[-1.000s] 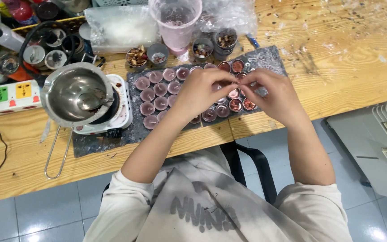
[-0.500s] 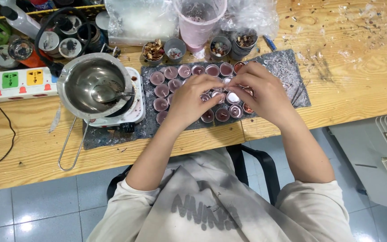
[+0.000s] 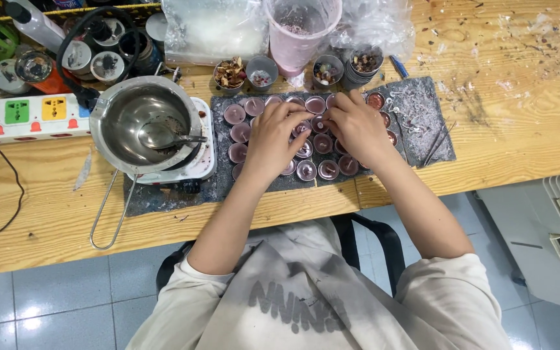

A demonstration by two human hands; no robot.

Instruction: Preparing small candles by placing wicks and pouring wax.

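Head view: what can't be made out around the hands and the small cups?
- Cup under the fingertips: covered by left hand and right hand; whether either grips anything is hidden.
- Small cups on the grey mat: several covered by both hands.
- Pink jug: top cut off by the frame edge.

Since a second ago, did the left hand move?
Yes, a little. The left hand now sits further up the rows of small cups, nearer the pink jug; earlier it rested over the lower rows.
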